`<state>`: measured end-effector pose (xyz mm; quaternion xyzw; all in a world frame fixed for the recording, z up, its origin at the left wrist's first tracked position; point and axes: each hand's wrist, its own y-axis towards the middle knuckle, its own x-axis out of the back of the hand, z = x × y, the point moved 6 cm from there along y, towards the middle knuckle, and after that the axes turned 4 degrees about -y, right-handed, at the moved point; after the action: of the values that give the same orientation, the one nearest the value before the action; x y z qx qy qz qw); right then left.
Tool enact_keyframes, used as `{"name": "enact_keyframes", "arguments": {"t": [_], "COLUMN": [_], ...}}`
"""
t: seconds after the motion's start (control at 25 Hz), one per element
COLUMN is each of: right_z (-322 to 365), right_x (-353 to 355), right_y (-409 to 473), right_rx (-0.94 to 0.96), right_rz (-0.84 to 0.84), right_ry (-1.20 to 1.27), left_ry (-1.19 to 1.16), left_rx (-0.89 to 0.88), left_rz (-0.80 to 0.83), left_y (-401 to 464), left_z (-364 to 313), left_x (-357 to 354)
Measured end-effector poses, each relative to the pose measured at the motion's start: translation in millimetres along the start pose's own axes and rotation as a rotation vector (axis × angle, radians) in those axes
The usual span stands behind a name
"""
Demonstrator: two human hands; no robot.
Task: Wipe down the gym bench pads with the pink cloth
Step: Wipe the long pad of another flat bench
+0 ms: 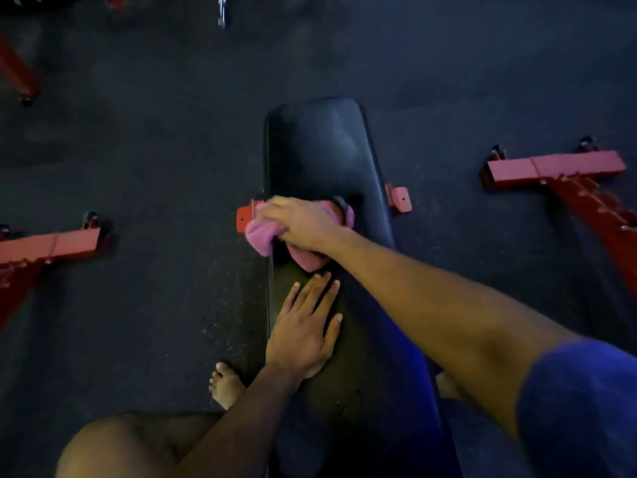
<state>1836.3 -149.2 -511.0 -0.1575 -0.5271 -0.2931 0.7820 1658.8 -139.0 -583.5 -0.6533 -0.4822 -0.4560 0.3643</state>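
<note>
The right hand point(303, 222) is reaching across the black gym bench pad point(320, 150) and pressing down on the pink cloth point(262, 236), fingers curled over the bunched fabric and gripping it. The cloth is lying at the pad's left edge, about midway along the bench, with folds bulging out to the left of the hand and below the wrist. The left hand point(303, 326) is lying flat on the nearer stretch of pad, fingers spread and pointing toward the cloth, holding nothing; its fingertips are sitting just short of the cloth's lower fold.

A red frame bracket point(245, 217) is sticking out from under the pad right beside the cloth, and a matching bracket point(400, 200) is showing on the opposite side. A bare foot point(225, 384) is standing on the dark rubber floor point(155, 150) just left of the bench, near the left forearm. A blue sleeve point(579, 401) is covering the right upper arm. Well apart on the floor, red bench bases with small wheels are resting to the left point(51, 243) and right point(555, 167).
</note>
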Motion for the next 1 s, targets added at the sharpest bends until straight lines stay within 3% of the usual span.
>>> {"name": "enact_keyframes", "arguments": {"t": [0.2,0.36,0.52,0.6,0.72,0.84,1.0], "right_z": [-120.9,-187.5,-216.7,-237.9,-263.2,-224.8,-140.9], "right_x": [66.4,48.1,2.6,5.6,15.7,6.6,-30.4], "right_y": [-138.1,-178.4,-110.5,-75.6,-49.8,-87.9,-199.9], "right_rx": [-0.564,-0.845,-0.778,-0.733,-0.677,-0.731,-0.768], "right_rz": [-0.547,-0.604,-0.531,-0.549,-0.569,-0.505,-0.376], "right_ry": [0.332,0.628,0.647,0.795,0.737,0.952,0.915], "left_ry": [0.117,0.074,0.104,0.102,0.100,0.104,0.104], "left_rx": [0.069,0.128,0.137,0.130,0.111,0.120,0.128], "left_rz": [-0.065,-0.011,-0.027,-0.032,-0.031,-0.011,-0.004], "left_y": [39.8,80.0,80.0,79.3,81.6,80.5,79.8], "left_z": [4.2,18.9,21.6,23.8,22.7,22.5,21.8], "left_x": [14.2,5.6,-0.2,-1.2,-1.3,-0.5,-0.6]}}
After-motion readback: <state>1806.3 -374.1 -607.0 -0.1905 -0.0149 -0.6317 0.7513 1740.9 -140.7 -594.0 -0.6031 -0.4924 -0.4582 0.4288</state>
